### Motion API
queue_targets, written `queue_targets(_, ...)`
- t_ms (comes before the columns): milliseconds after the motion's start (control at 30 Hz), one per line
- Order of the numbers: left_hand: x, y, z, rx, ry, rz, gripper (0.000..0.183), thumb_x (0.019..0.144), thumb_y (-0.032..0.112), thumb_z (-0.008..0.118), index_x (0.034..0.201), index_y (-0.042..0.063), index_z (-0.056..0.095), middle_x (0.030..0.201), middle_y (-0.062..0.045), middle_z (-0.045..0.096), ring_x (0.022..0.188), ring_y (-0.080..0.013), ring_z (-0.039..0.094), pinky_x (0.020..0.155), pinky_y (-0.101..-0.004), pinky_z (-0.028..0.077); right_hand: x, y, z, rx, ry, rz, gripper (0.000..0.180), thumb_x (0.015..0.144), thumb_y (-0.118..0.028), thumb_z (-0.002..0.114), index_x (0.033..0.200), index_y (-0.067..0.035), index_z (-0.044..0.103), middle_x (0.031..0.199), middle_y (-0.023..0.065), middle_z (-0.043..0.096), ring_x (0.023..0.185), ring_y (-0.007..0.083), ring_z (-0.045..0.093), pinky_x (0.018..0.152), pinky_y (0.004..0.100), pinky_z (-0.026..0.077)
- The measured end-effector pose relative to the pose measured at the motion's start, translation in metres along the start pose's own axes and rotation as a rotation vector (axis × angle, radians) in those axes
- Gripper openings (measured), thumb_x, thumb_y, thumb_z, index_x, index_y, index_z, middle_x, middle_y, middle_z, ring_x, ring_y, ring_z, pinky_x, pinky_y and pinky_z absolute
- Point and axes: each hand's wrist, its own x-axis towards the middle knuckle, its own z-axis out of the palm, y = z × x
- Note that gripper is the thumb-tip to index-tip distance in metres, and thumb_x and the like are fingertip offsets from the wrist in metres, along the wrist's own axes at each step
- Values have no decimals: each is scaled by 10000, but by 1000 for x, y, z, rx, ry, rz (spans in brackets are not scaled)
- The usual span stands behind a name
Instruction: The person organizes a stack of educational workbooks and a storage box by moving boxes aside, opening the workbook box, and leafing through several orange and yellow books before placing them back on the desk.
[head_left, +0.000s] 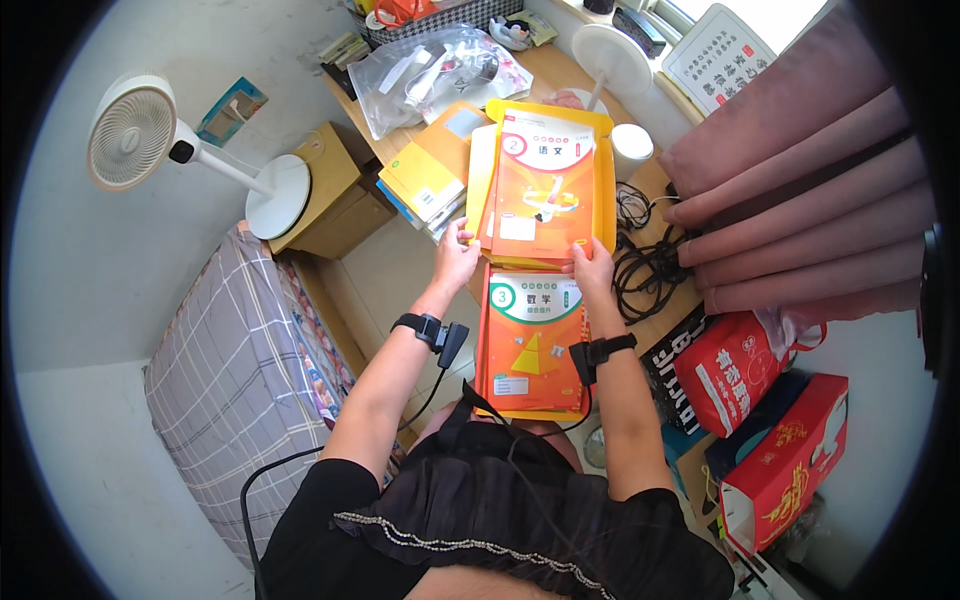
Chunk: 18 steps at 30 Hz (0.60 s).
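Note:
An orange workbook (544, 199) with a white top and a number 2 lies over an open yellow cardboard box (606, 180) on the desk. My right hand (591, 268) pinches its lower right corner, thumb on the cover. Beside the box's lower left edge is my left hand (456, 259), fingers partly curled; whether they grip the edge is unclear. Closer to my body, a second orange workbook (534, 352), with a green ring and a yellow pyramid, lies in the other half of the box (484, 409). More orange covers show under the upper workbook.
Left of the box are yellow books (420, 180) and a clear plastic bag (439, 75). To its right stand a white cup (631, 146) and coiled black cables (649, 277). A white fan (135, 139), pink curtain (795, 187) and red bags (787, 457) flank the desk. Cables trail from my wrist straps.

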Motion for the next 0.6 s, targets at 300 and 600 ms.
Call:
queue_targets(300,-7,-20,-22,-200,-87,-95,415,865,109,571,1259,37,460,970,-58,574,696,-110,612,584,-241,489,-42,-41,-45,310,-105,-225,169,928,-86,520,1075,-10,551,741,8,608,510,59,565,440,174,396)
queue_targets(600,-10,-21,-46,-192,-97,-97,316,899,120,533,1211,72,513,970,-46,592,712,-107,617,583,-235,493,-148,51,-117,52,-423,230,201,902,-115,554,1075,-13,561,778,32,638,589,96,604,542,216,476)
